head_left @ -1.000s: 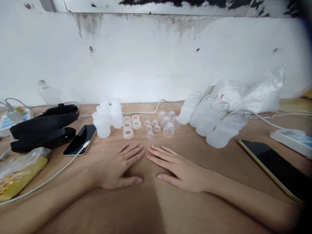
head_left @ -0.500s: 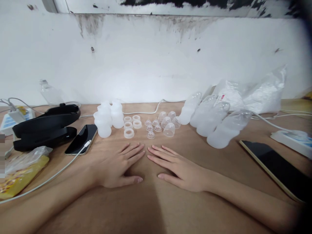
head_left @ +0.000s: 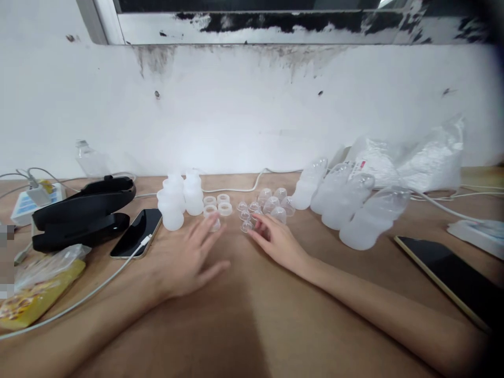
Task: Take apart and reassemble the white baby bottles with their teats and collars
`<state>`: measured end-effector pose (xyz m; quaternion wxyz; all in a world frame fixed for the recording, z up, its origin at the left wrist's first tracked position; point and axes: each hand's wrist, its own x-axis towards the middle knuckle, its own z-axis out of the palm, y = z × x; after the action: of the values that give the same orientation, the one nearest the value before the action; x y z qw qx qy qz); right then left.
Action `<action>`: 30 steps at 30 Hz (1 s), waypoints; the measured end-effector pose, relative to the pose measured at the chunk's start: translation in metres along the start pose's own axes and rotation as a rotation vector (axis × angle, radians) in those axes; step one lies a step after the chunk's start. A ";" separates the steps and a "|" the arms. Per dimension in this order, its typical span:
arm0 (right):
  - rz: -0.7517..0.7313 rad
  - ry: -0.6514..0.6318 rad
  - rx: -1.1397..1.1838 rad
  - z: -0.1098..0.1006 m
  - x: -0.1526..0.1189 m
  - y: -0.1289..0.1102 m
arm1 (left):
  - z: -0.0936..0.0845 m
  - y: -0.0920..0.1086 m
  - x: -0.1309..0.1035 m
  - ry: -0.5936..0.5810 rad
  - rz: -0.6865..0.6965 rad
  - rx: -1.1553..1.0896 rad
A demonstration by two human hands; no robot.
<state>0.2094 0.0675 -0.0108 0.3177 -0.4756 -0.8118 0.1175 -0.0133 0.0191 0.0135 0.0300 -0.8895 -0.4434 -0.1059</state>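
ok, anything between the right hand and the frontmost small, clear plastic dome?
Nothing visible: the right hand is close beside the frontmost small, clear plastic dome; contact is unclear. Larger clear plastic domes sit beyond the hand, not between.

On the left, a phone (head_left: 137, 231) is laid near a black curved thing (head_left: 82, 206) and a yellow bag (head_left: 45, 294). Behind them, a clear bottle (head_left: 90, 161) is set by the dirty wall (head_left: 236, 110). On the right, a second phone (head_left: 444, 281) is laid near a power strip (head_left: 478, 236) — and farther back, a shiny plastic bag (head_left: 429, 160) is seen.
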 end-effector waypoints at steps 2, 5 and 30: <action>-0.003 0.001 -0.012 0.004 0.008 0.004 | 0.006 -0.008 0.003 0.112 -0.082 0.051; -0.009 0.002 -0.004 0.004 0.010 0.008 | 0.009 -0.014 0.005 0.066 -0.024 0.052; -0.248 0.008 -0.083 0.001 -0.003 0.002 | 0.019 0.016 -0.004 0.114 -0.121 -0.943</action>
<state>0.2107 0.0663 -0.0137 0.3130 -0.3849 -0.8673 0.0420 0.0003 0.0092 -0.0055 -0.3589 -0.7715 -0.3954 -0.3459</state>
